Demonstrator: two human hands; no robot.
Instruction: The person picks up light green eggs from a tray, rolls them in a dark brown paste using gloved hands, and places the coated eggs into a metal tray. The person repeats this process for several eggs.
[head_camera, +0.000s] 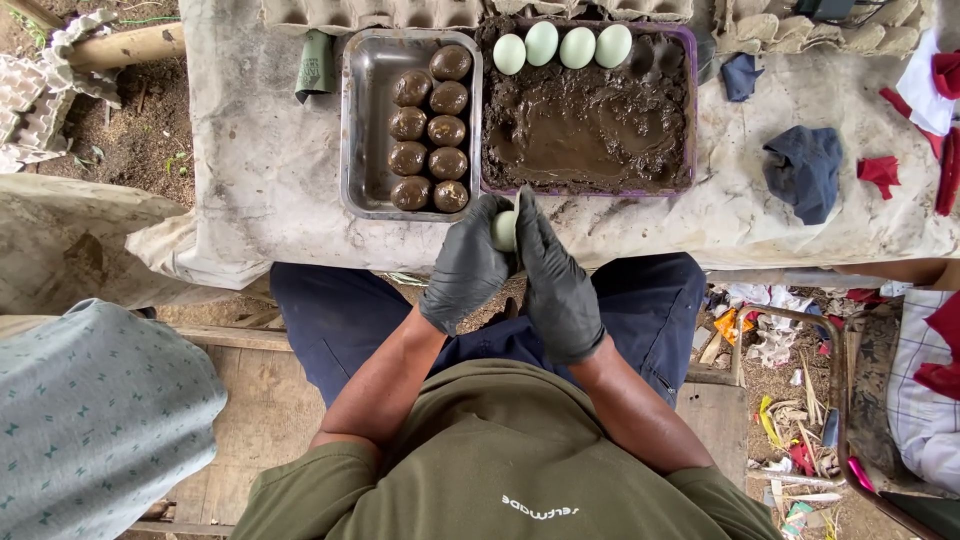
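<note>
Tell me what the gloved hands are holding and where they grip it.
A pale green egg, clasped between left hand and right hand, fingers around its sides.

Outdoor setting under even daylight. A table (250, 170) draped in stained pale cloth stands beyond the fingers. Bare brown soil (130, 130) shows far left of them. Weathered wooden planks (250, 400) lie below-left; littered ground (780, 400) lies below-right.
</note>
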